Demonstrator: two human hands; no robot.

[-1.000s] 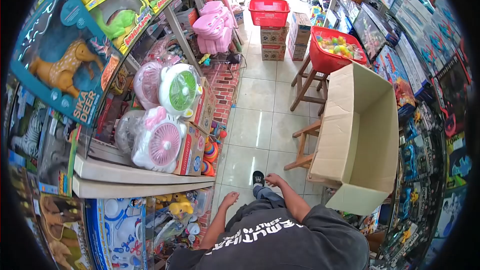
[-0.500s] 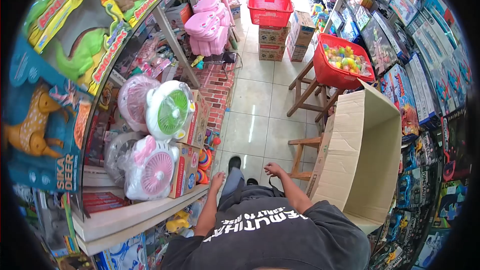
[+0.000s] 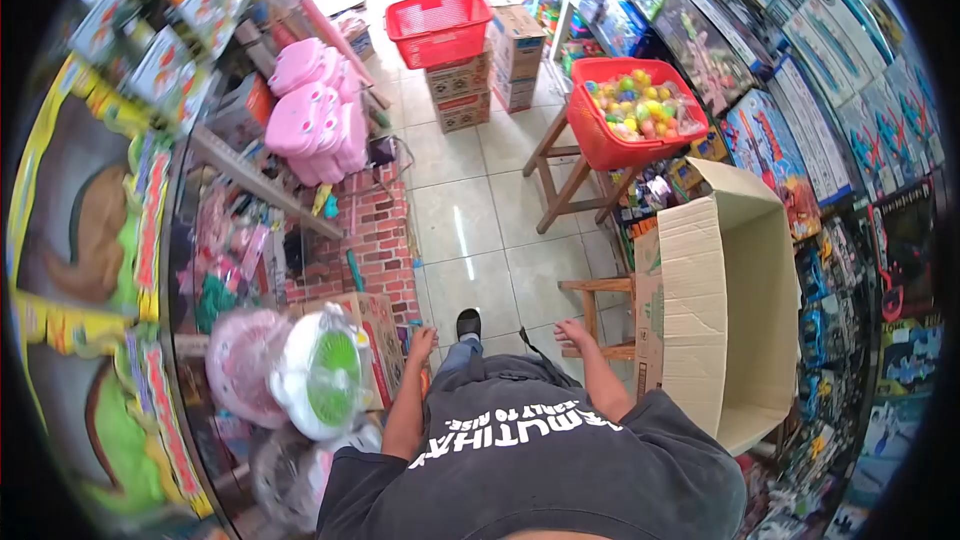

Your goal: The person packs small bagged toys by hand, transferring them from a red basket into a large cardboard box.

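My left hand [image 3: 423, 343] hangs in front of my body, loosely open and holding nothing, close to a carton [image 3: 378, 332] beside the wrapped fans. A green and white fan [image 3: 333, 385] in clear plastic stands to its left, next to a pink one [image 3: 240, 365]. My right hand [image 3: 574, 334] is held out with its fingers apart and nothing in it. It is near a wooden stool [image 3: 590, 285] and left of a large open cardboard box [image 3: 692, 305]. A dark strap hangs between my hands.
A red basket of colourful balls [image 3: 640, 152] sits on a wooden stool at the right. Ahead, another red basket [image 3: 438, 32] rests on stacked cartons [image 3: 462, 100]. Pink cases [image 3: 318, 125] and toy shelves line the left; boxed toys line the right.
The view has moved forward and turned right. The fans have slid lower in view, and the baskets have shifted left. The shoe at the right is no longer seen. Both hands remain empty.
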